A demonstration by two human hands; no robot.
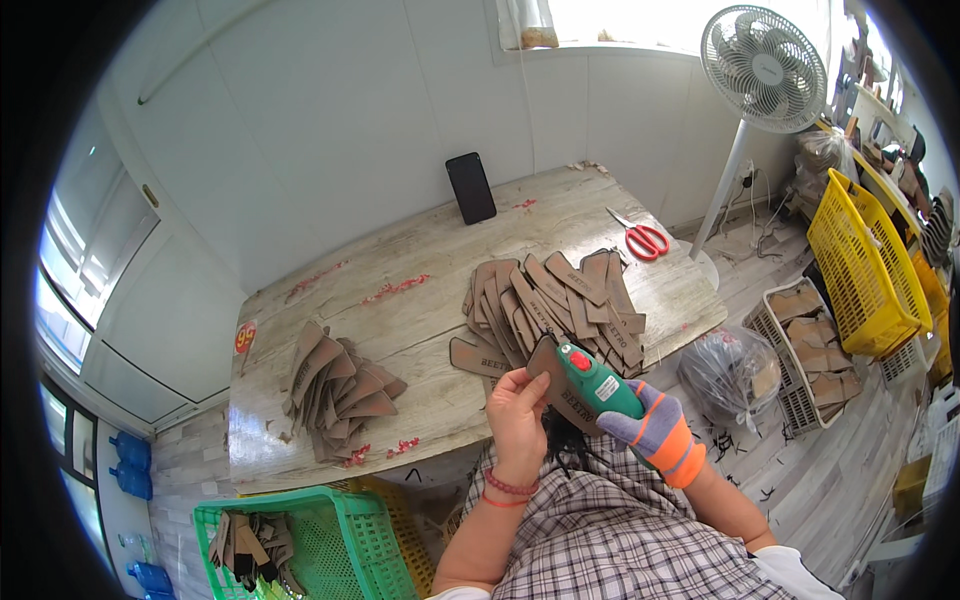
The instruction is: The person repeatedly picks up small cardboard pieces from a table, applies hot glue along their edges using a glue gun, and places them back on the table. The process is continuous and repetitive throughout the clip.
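My left hand point(517, 418), bare with red bands at the wrist, pinches the edge of a brown flat piece point(571, 408) with a dark rim and dark lettering. In a purple and orange work glove, my right hand point(660, 432) is wrapped round a green handheld power tool point(605, 388) with a red button. The tool's front end lies against or just over the held piece; its exact contact is hidden. Beyond my hands, a loose heap of similar brown pieces point(560, 295) covers part of the table. Another fanned stack point(340, 390) sits to the left.
On the wooden table point(420, 330) are red-handled scissors point(645, 240) and a black phone point(471, 188) against the wall. Below it stands a green crate point(350, 540) with brown scraps. Rightward are a fan point(765, 70), a plastic bag point(730, 372), a white crate point(790, 372) and a yellow crate point(870, 270).
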